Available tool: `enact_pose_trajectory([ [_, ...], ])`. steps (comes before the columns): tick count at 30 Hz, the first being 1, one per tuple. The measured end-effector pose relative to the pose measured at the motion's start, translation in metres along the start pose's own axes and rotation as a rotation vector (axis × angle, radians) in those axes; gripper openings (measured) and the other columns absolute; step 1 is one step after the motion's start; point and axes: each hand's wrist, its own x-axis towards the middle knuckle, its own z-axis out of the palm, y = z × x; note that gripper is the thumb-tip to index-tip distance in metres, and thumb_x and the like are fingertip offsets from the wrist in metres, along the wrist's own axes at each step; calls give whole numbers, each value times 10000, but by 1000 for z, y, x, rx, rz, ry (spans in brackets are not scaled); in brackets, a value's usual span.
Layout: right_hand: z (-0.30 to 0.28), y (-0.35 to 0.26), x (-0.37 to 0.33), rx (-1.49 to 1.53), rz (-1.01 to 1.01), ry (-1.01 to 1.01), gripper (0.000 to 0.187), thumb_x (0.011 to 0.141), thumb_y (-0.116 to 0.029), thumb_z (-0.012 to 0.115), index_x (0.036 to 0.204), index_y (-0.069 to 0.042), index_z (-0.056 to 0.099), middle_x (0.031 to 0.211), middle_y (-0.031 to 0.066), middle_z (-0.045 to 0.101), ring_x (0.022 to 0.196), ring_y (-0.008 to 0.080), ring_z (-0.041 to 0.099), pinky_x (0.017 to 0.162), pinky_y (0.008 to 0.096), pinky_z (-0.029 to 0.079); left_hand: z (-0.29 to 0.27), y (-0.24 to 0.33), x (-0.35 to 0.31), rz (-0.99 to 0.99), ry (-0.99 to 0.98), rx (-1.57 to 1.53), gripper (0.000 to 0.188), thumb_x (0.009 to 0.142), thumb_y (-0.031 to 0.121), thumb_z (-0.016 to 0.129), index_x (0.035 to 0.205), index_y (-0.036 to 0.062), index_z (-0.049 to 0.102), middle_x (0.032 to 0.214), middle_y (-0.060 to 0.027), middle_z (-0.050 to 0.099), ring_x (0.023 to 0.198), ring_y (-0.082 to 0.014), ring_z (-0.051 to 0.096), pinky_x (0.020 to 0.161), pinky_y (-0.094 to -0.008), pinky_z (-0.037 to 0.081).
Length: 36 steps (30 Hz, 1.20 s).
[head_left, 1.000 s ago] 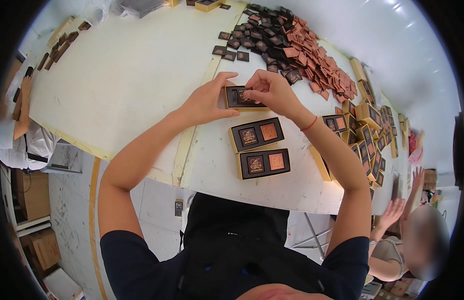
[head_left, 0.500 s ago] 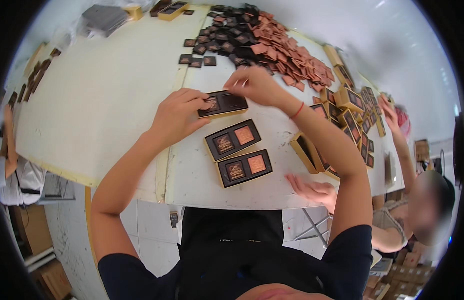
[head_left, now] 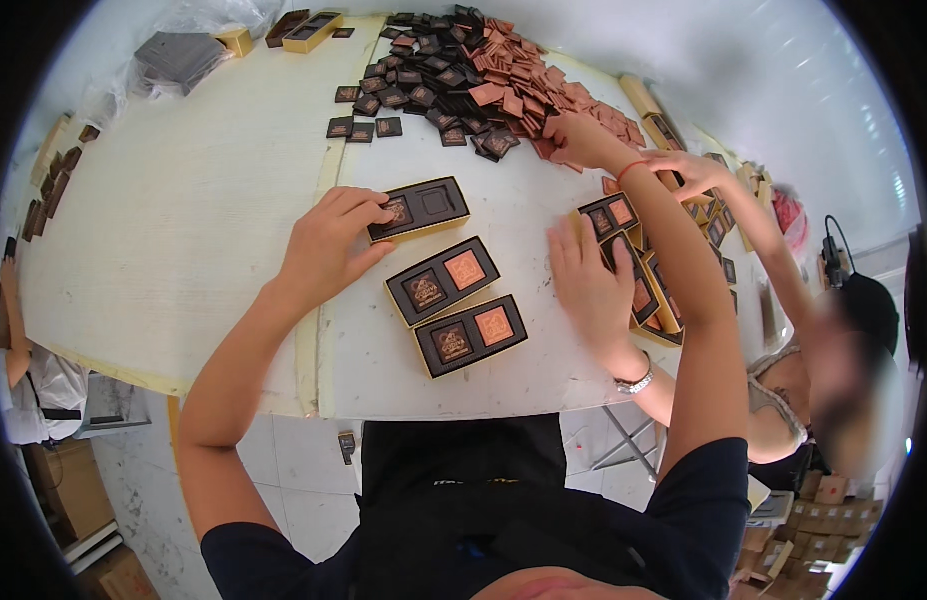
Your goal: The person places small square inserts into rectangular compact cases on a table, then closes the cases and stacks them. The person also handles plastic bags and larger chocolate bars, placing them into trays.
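Observation:
My left hand [head_left: 334, 238] grips the left end of a gold-sided box [head_left: 432, 223] with a black two-place insert. Its fingers lie on a dark brown square [head_left: 399, 209] in the left place; the right place is bare. My right hand [head_left: 584, 142] reaches to the near edge of a heap of copper-coloured squares [head_left: 574, 95], fingers curled down; what they hold is hidden. Nearer me lie two more boxes, a middle one [head_left: 444, 280] and a near one [head_left: 472, 336], each with one dark square and one copper square.
A heap of dark squares [head_left: 424, 85] adjoins the copper ones. At right, a co-worker's hands [head_left: 589, 285] are at a cluster of filled boxes [head_left: 649, 300]; one of their arms passes beside my right forearm. Grey sheets in plastic [head_left: 184, 60] lie far left.
My right hand has left the box and moved right to the copper heap. The co-worker's near hand has come forward onto the filled boxes. My left hand stays on the box.

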Motion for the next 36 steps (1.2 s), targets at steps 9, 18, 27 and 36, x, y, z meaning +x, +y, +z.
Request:
enact_pose_trajectory([
  [9,-15,-112,-5,443,-329,29,281,786,-182,788,982,-54,633,819,51,673,773,167,654,722,300,525,-2,1,2,-20,-40,0,329,734,120,813,972,45,600,1196,-84,644,1105,-292,600,889,-371,522],
  [18,-9,-164,-5,108,-539,48,162,807,-154,724,919,-93,624,812,89,681,757,277,667,648,377,505,-1,-3,0,-12,-53,9,351,743,142,803,1004,63,583,1162,-58,631,1107,-266,584,859,-372,527],
  [27,-3,-176,-22,214,-347,96,197,801,-201,745,908,-58,664,853,97,659,754,285,656,668,378,526,-3,-1,0,-25,-63,-5,322,749,128,805,956,47,572,1203,-75,632,1126,-278,586,876,-370,527],
  [36,14,-156,-8,324,-716,158,158,786,-77,736,938,-49,704,890,74,663,826,249,642,714,340,527,-2,0,0,-38,-66,6,319,752,132,805,960,46,580,1209,-75,632,1135,-282,583,887,-370,522],
])
